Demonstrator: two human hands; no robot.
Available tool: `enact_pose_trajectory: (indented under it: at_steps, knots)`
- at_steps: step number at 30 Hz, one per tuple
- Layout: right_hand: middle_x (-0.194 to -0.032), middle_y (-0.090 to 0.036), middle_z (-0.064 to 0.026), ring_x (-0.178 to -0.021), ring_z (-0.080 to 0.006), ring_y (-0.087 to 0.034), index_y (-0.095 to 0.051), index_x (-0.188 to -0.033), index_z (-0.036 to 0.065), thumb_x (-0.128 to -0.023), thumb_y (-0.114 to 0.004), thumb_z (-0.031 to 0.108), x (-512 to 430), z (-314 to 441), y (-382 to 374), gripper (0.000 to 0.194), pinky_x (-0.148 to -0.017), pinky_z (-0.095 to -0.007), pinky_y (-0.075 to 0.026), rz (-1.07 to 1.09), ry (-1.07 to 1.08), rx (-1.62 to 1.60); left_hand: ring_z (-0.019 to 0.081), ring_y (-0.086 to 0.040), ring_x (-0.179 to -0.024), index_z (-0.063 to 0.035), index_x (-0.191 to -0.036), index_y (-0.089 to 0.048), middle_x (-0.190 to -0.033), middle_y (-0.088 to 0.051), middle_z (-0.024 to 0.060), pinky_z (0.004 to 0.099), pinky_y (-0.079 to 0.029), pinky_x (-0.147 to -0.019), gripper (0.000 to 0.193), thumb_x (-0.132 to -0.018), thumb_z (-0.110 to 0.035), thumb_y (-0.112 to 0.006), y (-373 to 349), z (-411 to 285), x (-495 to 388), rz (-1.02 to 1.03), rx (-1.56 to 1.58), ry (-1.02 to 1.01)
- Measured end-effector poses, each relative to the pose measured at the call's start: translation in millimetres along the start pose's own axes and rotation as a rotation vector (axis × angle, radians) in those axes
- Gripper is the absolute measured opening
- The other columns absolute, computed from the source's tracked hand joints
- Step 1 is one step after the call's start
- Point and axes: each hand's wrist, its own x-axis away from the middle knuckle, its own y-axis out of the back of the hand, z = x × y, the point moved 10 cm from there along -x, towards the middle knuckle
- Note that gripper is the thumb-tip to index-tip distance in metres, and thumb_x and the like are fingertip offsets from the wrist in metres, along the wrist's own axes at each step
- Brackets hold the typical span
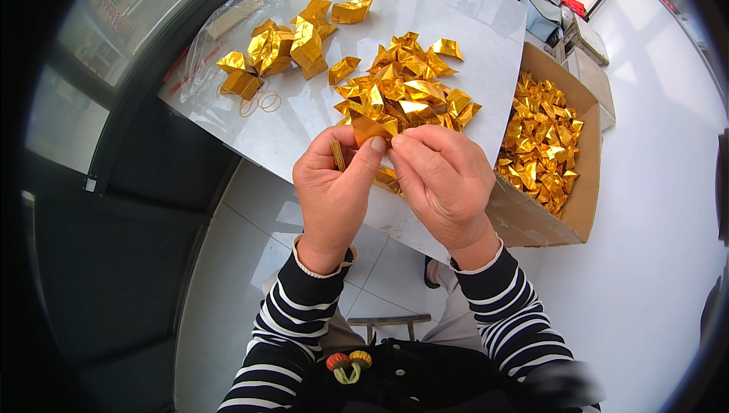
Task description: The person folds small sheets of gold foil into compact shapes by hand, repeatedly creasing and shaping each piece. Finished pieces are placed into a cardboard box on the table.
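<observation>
Between both hands is a piece of gold foil paper (370, 130), partly folded. My left hand (336, 179) grips it with the thumb on its lower edge and also has a thin stack of gold paper (338, 155) tucked in its fingers. My right hand (447, 179) pinches the lower right corner of the piece with thumb and forefinger. Just beyond the hands lies a heap of folded gold foil ingots (410, 80) on the white table (228, 117). More gold paper shows under the hands, largely hidden.
Bundles of gold foil paper (273, 48), rubber bands (259, 102) and a clear plastic bag (199, 65) lie at the table's far left. A cardboard box (589, 185) full of folded ingots stands against the table's right side. A wooden stool (390, 320) is below, between the legs.
</observation>
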Motion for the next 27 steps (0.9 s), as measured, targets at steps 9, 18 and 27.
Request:
enact_pose_trajectory:
  at_steps: [9,18,27]
  knots:
    - [-0.090,-0.067,-0.0049,-0.082,-0.0147,-0.064,-0.066,-0.091,0.004,-0.077,-0.076,0.001,5.1,-28.0,-3.2,0.018,-0.072,-0.0273,-0.051,-0.029,-0.308,-0.420,0.0001,-0.048,-0.064,0.0000,-0.089,-0.064,-0.074,-0.060,-0.0040,0.0152,-0.037,-0.056,0.008,-0.087,-0.007,-0.068,-2.0,2.7,-5.0,0.162,0.078,0.143]
    - [-0.086,-0.064,-0.0026,-0.076,-0.0098,-0.061,-0.065,-0.096,0.002,-0.090,-0.064,0.015,53.9,-56.5,-63.7,0.015,-0.073,-0.0245,-0.051,0.308,-1.193,-1.338,0.0005,-0.038,-0.055,-0.0046,-0.085,-0.063,-0.066,-0.052,-0.0070,0.0169,-0.029,-0.050,0.008,-0.084,-0.010,-0.069,-6.2,16.8,-4.6,0.312,0.094,0.316]
    - [-0.086,-0.065,-0.0039,-0.073,-0.0117,-0.062,-0.063,-0.095,0.001,-0.089,-0.060,0.018,68.3,-51.3,-76.4,0.017,-0.065,-0.0275,-0.054,0.378,-1.354,-1.506,0.0010,-0.041,-0.059,-0.0053,-0.086,-0.063,-0.070,-0.054,-0.0062,0.0171,-0.032,-0.052,0.010,-0.082,-0.011,-0.071,-7.7,19.2,-2.3,0.381,0.101,0.346]
